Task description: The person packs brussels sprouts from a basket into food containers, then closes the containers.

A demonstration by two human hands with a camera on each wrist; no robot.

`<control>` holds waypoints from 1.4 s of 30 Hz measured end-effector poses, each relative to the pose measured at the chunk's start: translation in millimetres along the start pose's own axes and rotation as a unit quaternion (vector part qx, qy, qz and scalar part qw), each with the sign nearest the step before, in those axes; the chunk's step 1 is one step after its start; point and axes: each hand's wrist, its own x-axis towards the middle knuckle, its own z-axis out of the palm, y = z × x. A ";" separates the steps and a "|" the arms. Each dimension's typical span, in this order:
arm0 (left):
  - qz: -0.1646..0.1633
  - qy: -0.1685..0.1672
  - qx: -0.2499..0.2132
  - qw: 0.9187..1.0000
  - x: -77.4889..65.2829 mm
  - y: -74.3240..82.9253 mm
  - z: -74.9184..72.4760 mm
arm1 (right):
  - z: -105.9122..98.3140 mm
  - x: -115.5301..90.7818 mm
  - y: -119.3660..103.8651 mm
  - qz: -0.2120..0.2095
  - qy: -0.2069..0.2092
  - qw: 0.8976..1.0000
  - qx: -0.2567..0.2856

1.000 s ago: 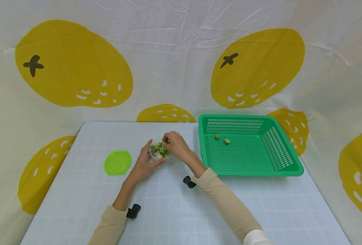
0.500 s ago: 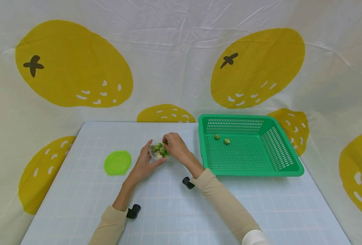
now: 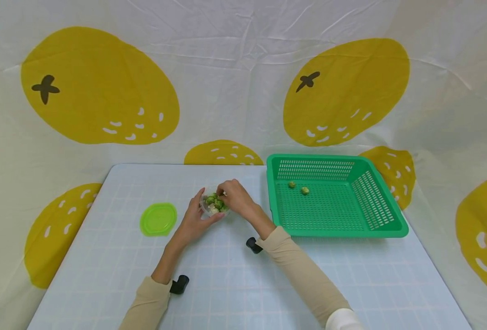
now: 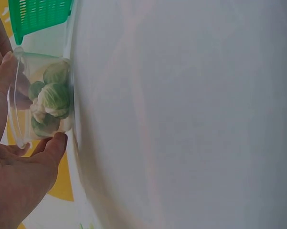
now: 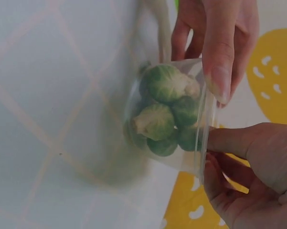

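Observation:
A small clear plastic tub holding several green Brussels sprouts stands at the middle of the table. My left hand grips the tub from the left, thumb on the near side and fingers round the far side. In the right wrist view, its thumb lies over the rim. My right hand reaches over the tub from the right, fingers curled down into its mouth. It pinches a Brussels sprout just inside the rim; its fingertips are partly hidden.
A bright green lid lies flat left of the tub. On the right stands a green slotted basket with two Brussels sprouts in its back left part. A patterned cloth hangs behind the table.
My right hand has shifted slightly left and lower over the tub. The left hand, tub, lid and basket have stayed in place.

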 end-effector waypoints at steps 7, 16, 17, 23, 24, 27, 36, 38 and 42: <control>0.005 -0.001 -0.001 1.000 -0.7 -0.1 0.3 | -2.5 0.1 -1.7 0.010 -0.046 0.999 0.020; 0.001 0.000 0.002 1.000 -0.9 2.7 0.4 | -13.6 -5.5 -4.3 0.009 -0.059 0.998 0.032; 0.001 -0.001 0.002 1.000 -0.9 2.5 0.3 | -15.4 -6.1 -4.9 0.011 -0.060 0.998 0.033; 0.000 0.000 0.003 1.000 -0.7 1.2 -0.2 | -28.5 -7.3 -9.1 0.005 -0.049 0.998 0.031; -0.001 0.001 0.002 1.000 -0.6 1.3 -0.3 | -30.9 -7.3 -9.6 0.003 -0.045 0.999 0.029; -0.003 0.001 -0.002 1.000 -0.3 0.6 -0.2 | -38.0 -7.7 -9.9 -0.004 -0.037 0.999 0.022; -0.003 -0.001 -0.008 1.000 1.1 1.1 1.2 | -58.5 -11.8 -2.9 -0.028 0.001 0.999 0.019; -0.004 0.000 -0.005 1.000 0.7 2.0 1.1 | -63.0 -12.8 -1.1 -0.024 0.005 0.999 0.020; -0.004 0.000 -0.003 1.000 0.2 1.7 0.7 | -71.7 -14.4 2.0 -0.008 0.009 1.000 0.023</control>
